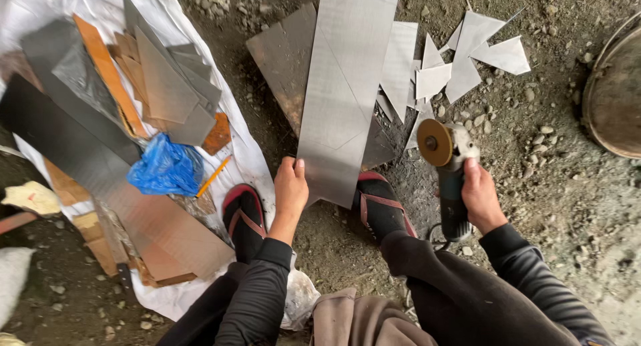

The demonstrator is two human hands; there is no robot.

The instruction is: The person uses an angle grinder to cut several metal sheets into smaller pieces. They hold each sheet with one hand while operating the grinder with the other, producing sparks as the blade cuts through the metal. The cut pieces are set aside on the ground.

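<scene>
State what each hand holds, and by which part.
Right hand grips the angle grinder by its dark body, behind the disc. Left hand pins the long metal sheet at its near edge.

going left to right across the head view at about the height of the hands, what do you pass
blue bag → pencil → left sandal → left hand → metal sheet → right sandal → grinder → right hand → round pan
</scene>
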